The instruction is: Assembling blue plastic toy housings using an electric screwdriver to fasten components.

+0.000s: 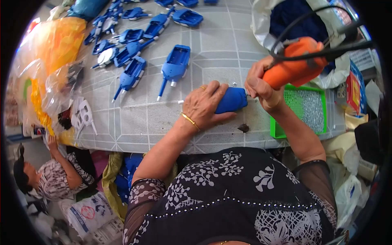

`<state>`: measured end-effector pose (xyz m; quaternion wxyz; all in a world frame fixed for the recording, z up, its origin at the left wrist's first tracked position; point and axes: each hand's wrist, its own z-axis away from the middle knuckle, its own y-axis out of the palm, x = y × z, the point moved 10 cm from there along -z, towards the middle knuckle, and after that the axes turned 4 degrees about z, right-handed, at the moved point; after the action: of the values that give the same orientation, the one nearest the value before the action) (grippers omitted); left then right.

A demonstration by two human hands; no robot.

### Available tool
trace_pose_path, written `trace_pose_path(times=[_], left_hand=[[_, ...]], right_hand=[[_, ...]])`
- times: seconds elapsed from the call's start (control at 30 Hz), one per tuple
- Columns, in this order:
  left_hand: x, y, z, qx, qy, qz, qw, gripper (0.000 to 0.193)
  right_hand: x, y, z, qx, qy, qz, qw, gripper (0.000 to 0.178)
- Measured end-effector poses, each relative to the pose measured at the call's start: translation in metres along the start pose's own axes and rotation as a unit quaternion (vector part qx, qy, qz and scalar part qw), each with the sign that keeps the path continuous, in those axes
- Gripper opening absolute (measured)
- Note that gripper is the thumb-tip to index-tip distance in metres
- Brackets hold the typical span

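My left hand (204, 104) lies over a blue plastic toy part (232, 100) and grips it against the table. Much of that part is hidden under the palm; a white tip pokes out beyond the wrist side. My right hand (261, 83) is closed around the front of an orange corded power screwdriver (296, 59). Its tip meets or nearly meets the right end of the blue part, where my fingers cover the exact contact. A loose screw (234, 83) lies just behind the part.
Several similar blue parts with long barrels (176, 65) spread over the back left of the grey table (212, 53). A green tray (278, 131) holds small silver screws. White pieces (84, 116) and plastic bags (61, 45) lie left. Another person (61, 175) works at lower left.
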<state>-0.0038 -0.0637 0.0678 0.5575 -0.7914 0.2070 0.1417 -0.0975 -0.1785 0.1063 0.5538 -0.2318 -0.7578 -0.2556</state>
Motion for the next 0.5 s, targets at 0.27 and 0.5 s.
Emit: trace_pose_path(times=[0.27, 0.5], left_hand=[[0.021, -0.025, 0.014, -0.082, -0.01, -0.026, 0.996, 0.066], [0.004, -0.233, 0.169, -0.163, -0.24, -0.092, 0.953, 0.067]], right_hand=[[0.014, -0.08, -0.007, -0.116, -0.191, 0.08, 0.971, 0.056], [0.07, -0.176, 0.002, -0.193, -0.143, 0.146, 0.96, 0.057]])
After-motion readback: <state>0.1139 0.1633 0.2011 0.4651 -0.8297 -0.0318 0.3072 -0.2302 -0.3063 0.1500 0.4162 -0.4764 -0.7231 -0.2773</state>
